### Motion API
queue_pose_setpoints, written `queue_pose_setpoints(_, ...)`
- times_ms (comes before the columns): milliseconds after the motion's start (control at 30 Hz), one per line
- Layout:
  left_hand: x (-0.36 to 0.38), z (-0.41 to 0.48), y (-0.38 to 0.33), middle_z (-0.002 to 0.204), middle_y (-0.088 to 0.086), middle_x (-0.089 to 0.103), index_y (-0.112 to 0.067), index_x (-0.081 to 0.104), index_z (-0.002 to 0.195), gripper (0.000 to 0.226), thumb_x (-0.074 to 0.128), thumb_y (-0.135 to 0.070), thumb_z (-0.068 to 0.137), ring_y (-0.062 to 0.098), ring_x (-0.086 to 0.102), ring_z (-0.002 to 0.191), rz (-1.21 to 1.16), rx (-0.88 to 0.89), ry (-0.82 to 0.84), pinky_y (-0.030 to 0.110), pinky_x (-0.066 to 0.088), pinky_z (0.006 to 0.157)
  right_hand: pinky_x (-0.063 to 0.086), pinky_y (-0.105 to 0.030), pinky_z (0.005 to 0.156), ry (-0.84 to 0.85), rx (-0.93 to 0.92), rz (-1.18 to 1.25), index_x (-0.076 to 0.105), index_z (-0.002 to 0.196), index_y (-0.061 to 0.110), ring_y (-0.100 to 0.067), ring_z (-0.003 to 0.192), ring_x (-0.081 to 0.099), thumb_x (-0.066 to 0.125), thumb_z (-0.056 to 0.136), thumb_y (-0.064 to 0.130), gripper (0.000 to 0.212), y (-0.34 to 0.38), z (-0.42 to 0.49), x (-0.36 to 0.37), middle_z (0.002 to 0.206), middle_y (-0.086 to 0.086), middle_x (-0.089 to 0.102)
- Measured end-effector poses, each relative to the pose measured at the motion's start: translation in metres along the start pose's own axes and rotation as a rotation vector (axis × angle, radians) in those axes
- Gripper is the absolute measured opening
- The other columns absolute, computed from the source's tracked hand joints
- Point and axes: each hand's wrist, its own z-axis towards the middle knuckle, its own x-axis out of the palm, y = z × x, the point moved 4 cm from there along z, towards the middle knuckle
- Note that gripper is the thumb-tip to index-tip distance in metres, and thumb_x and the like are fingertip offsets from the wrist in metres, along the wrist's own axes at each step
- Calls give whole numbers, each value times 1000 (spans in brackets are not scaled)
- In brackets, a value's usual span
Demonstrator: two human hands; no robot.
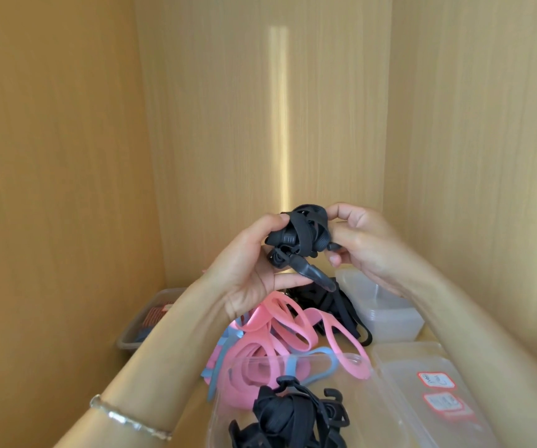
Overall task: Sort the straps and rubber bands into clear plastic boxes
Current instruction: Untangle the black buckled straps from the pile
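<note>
A rolled-up black strap bundle [302, 234] with plastic hooks is held up in the air between both hands. My left hand [247, 270] grips it from the left and below. My right hand [361, 240] pinches its right side with thumb and fingers. Below them lies a heap of pink rubber bands [280, 331] mixed with blue ones [319, 367], and more black straps [332, 302] behind it. A clear plastic box [228, 412] at the front holds black straps with hooks [289, 415].
An empty stack of clear boxes [386, 315] stands at the right. A clear lid with red-edged labels [435, 392] lies at the front right. A grey tray [151, 318] with small items sits at the left. Wooden walls enclose the surface on three sides.
</note>
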Motion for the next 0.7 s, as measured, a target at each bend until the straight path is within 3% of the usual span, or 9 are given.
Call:
queue_pose_setpoints(133,0,3,-1,106,23,59,0,58,110,26,51,-17,93,33,63,93,-113,23,-94,54,57,76,46,-25,55,-12,-34,-70,64,93,7,-11,48,49,50,98,11,15,0,2,3,68,-2,60)
queue_pose_setpoints(233,-3,4,-4,101,23,61,0,59,100,18,51,-15,93,33,68,87,-166,49,-132,51,59,69,50,-26,58,45,-48,-64,64,95,11,-12,60,57,47,100,15,19,2,0,3,78,-3,62)
queue_pose_setpoints(300,-6,4,-4,97,24,64,1,59,99,19,49,-14,94,32,71,78,-179,59,-148,49,60,67,52,-28,66,160,-59,-127,63,108,21,-13,75,63,55,96,35,20,2,-2,3,96,-3,66)
queue_pose_setpoints(367,-11,5,-4,103,26,65,2,58,103,20,49,-14,95,35,71,84,-199,56,-158,53,58,74,55,-26,78,301,-48,-240,53,122,33,-12,92,68,72,73,58,58,-2,-6,5,114,2,65)
queue_pose_setpoints(433,-14,6,-3,115,31,62,4,56,112,26,49,-14,95,42,68,96,-214,50,-170,59,53,83,52,-23,92,372,-42,-299,45,121,46,-15,102,67,83,54,59,78,-4,-8,9,118,7,62)
queue_pose_setpoints(500,-15,7,-2,118,32,60,4,56,114,27,49,-14,94,44,66,100,-222,58,-171,61,51,87,49,-23,96,340,-72,-297,47,113,48,-16,103,65,84,55,46,69,-3,-8,9,114,7,64)
queue_pose_setpoints(633,-13,6,-4,113,31,62,2,60,103,22,50,-15,93,42,67,96,-243,83,-144,50,59,71,54,-38,92,251,-197,-273,57,111,56,-28,101,66,76,65,55,49,0,-5,7,113,1,68)
queue_pose_setpoints(700,-12,5,-5,110,27,64,0,61,102,21,50,-16,93,39,68,94,-236,101,-117,46,60,68,55,-40,82,215,-231,-228,62,104,54,-27,91,68,76,74,52,34,2,-5,6,103,-2,72)
